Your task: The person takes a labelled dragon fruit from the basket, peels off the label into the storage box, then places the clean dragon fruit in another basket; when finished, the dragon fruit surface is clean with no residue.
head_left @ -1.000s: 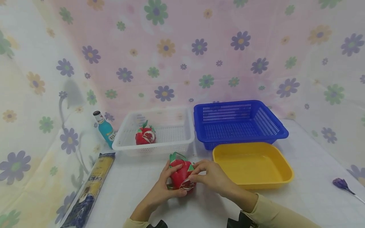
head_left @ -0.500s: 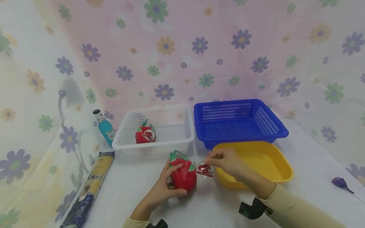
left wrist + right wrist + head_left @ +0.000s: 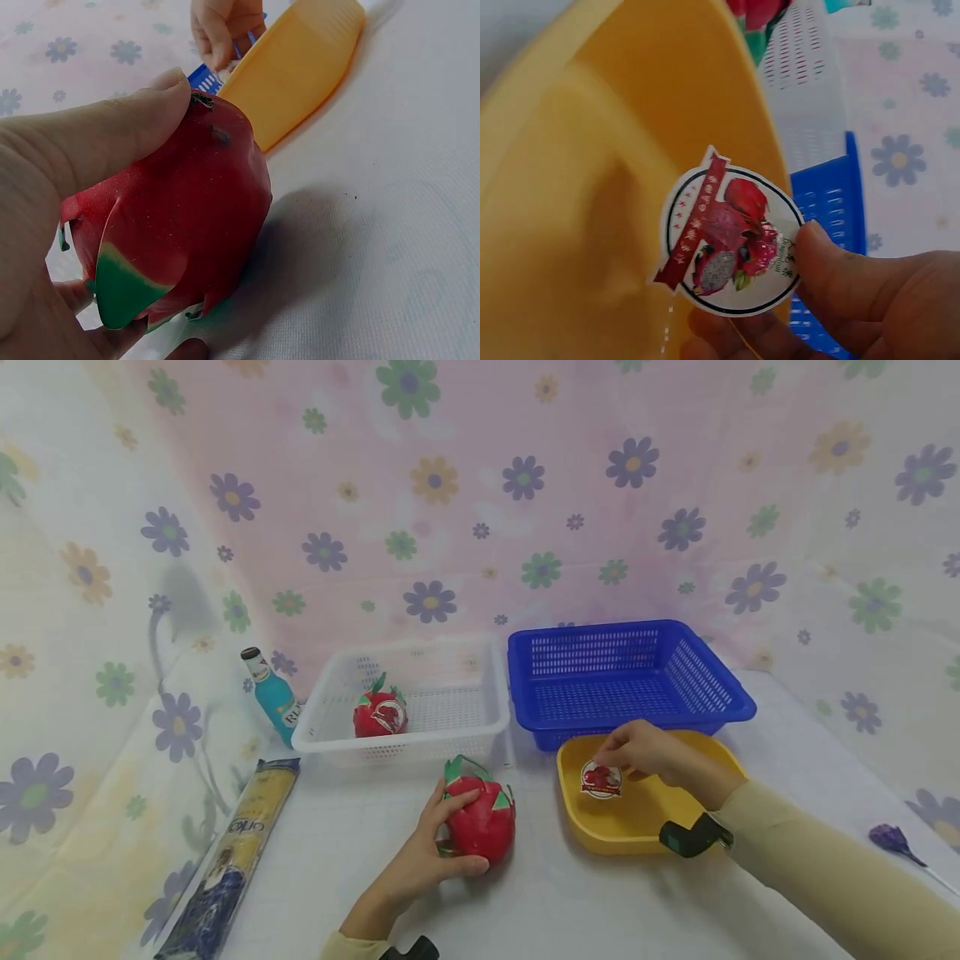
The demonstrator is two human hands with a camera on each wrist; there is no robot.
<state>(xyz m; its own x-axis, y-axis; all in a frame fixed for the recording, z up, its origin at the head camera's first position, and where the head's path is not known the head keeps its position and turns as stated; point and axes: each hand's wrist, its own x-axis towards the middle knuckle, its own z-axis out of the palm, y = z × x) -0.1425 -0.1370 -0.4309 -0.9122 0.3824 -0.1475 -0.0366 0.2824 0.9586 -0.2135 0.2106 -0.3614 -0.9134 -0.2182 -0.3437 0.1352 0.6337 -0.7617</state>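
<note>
Red dragon fruit [image 3: 486, 827] sits gripped in the left hand [image 3: 429, 850], best held steady, while the right hand [image 3: 643, 750] pinches the printed label [image 3: 602, 783] by its edge over the yellow tray [image 3: 633, 820] beneath, where a light, flat hold appears advisable.

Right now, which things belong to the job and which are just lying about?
Job: red dragon fruit, held; round white label, pinched; yellow plastic tray; possibly labelled red fruit in white plastic basket.
Seemingly lying about: blue plastic basket; turquoise bottle; long yellow-blue packet; purple flower.
</note>
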